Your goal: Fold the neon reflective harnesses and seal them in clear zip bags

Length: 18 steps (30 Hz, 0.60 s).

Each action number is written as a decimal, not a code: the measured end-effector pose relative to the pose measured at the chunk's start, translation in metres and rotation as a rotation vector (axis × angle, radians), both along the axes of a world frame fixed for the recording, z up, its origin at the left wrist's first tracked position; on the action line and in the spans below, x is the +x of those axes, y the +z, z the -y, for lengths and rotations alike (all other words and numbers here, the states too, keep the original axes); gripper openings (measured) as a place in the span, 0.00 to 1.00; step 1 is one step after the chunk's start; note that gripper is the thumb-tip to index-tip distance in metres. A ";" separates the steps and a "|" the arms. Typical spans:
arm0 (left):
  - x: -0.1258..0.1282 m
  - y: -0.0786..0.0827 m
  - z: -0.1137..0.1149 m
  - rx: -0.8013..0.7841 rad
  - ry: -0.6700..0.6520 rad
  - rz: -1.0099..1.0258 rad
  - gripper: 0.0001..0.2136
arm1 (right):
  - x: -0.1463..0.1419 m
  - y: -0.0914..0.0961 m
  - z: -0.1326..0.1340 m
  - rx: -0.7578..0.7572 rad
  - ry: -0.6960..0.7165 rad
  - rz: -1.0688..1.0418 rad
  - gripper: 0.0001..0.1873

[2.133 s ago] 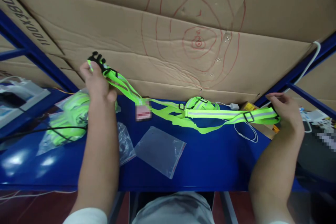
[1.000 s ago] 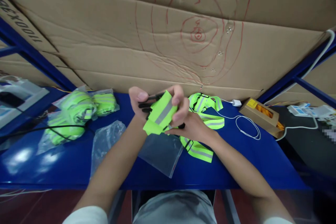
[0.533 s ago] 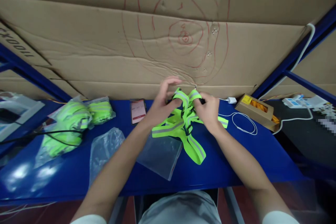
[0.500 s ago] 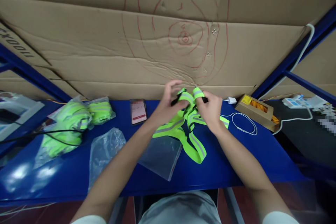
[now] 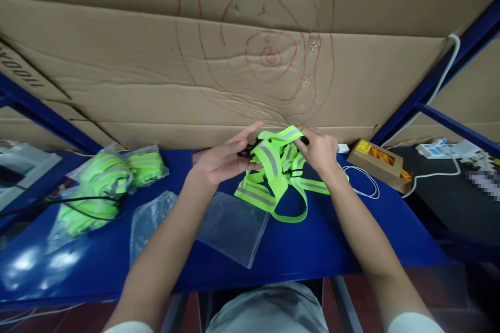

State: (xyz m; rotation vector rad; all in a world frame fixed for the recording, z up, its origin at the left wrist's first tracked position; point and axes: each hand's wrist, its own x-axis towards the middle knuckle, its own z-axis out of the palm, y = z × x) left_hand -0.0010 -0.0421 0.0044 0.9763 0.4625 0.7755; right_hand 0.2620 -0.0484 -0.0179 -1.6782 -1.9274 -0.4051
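A neon-green reflective strap vest [image 5: 270,161] with grey stripes and black buckles lies loosely bunched at the back middle of the table. My right hand [image 5: 321,150] pinches one of its straps beside a black buckle, at the upper right of the bundle. My left hand [image 5: 228,158] is at the left side of the vest, its fingers stretched out and apart. A black buckle [image 5: 247,149] lies at its fingertips; whether they touch cannot be made out. Loops of strap hang down onto the blue table [image 5: 308,255].
A flat clear zip bag [image 5: 234,229] and a crumpled clear bag [image 5: 148,223] lie in front. Packed green vests [image 5: 103,177] sit at left. A phone [image 5: 197,156] is mostly behind my left hand. At right are a white cable [image 5: 365,182] and a cardboard box [image 5: 377,164].
My left hand has moved left and opened from its grip on the vest. The straps have spread and shifted, with one now stretching toward my right hand, which keeps hold. The view has shifted slightly.
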 end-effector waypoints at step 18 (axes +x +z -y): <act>-0.059 -0.014 -0.058 0.707 1.052 -0.392 0.12 | 0.054 -0.038 -0.028 -0.845 -0.125 0.080 0.45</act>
